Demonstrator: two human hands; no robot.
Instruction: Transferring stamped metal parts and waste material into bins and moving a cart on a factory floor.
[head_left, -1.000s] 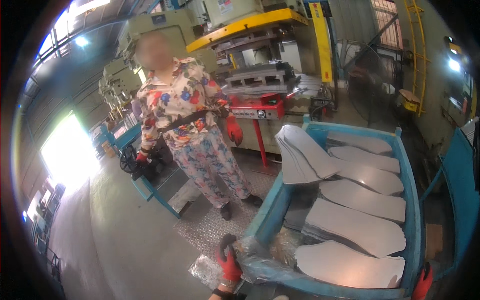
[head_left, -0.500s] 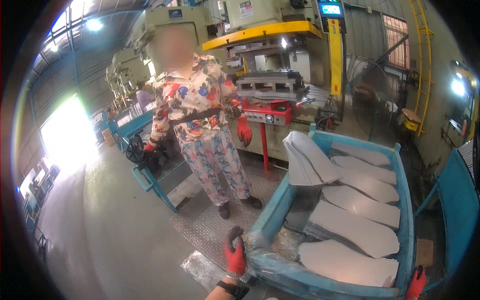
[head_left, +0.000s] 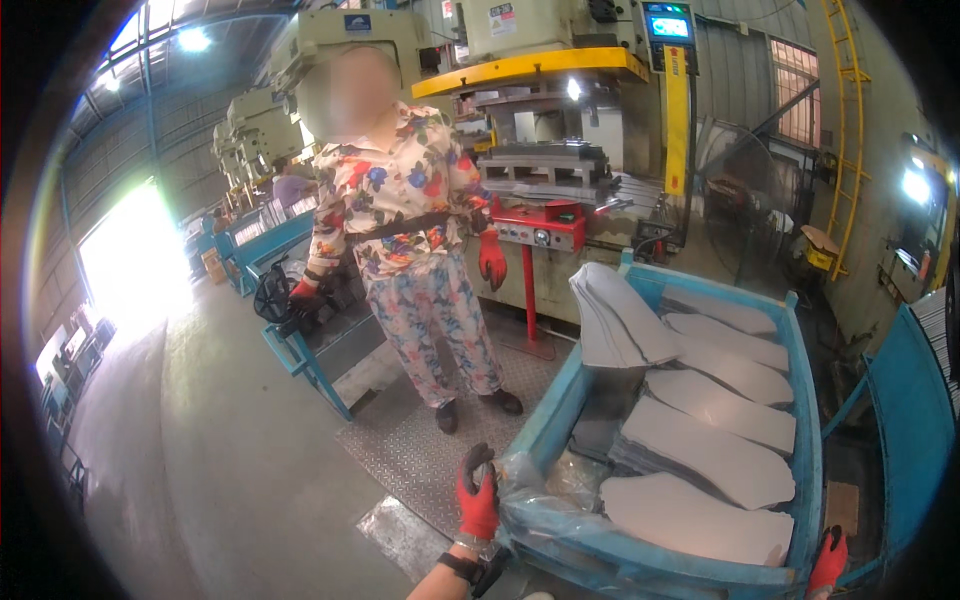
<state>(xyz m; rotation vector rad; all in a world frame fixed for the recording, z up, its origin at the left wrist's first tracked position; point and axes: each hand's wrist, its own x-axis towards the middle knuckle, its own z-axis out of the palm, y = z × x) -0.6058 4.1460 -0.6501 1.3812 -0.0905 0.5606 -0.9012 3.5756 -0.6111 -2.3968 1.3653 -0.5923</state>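
My left hand point(head_left: 477, 497), in a red glove with dark fingertips, is raised beside the near left corner of a blue metal bin point(head_left: 808, 440). Its fingers are curled in; whatever lies inside them, if anything, is too small to make out. Clear plastic film point(head_left: 530, 490) drapes over the bin's rim close to this hand. At the bin's near right corner is my right hand point(head_left: 828, 562), gloved in red too, its fingers partly hidden. Stacks of flat grey curved metal sheets point(head_left: 700, 515) lie in the bin, and one fanned stack point(head_left: 615, 320) leans tilted on the far left rim.
Beyond the bin, a person point(head_left: 405, 230) in red gloves stands on a metal tread plate point(head_left: 400, 465), one hand by a dark handwheel point(head_left: 273, 292). Behind rises a large press point(head_left: 530, 70) with a red control box point(head_left: 540, 228). Another blue frame point(head_left: 905, 400) stands at right.
The view has shifted slightly. My left hand is a little higher and farther right in the picture, still curled beside the corner. The bin and its sheets look unchanged.
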